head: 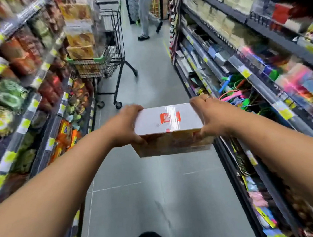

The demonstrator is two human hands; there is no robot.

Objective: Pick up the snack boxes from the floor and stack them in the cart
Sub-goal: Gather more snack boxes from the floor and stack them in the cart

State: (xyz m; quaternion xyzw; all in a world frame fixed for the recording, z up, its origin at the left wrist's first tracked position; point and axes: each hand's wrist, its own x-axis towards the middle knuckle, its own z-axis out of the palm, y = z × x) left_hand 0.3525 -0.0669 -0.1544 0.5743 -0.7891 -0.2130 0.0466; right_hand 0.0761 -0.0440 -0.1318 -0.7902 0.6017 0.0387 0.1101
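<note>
I hold one snack box [168, 123] level in front of me, above the aisle floor. It has a white top with a red label and an orange printed side. My left hand [128, 124] grips its left end and my right hand [207, 116] grips its right end. Ahead on the left stands the black wire cart [112, 46], about two metres beyond the box. Several orange and white snack boxes [80, 38] are stacked high in its basket.
Shelves of snack bags [17, 89] line the left side and shelves of stationery [261, 71] line the right, leaving a narrow grey floor strip [157, 184]. A person [146, 15] walks at the far end of the aisle.
</note>
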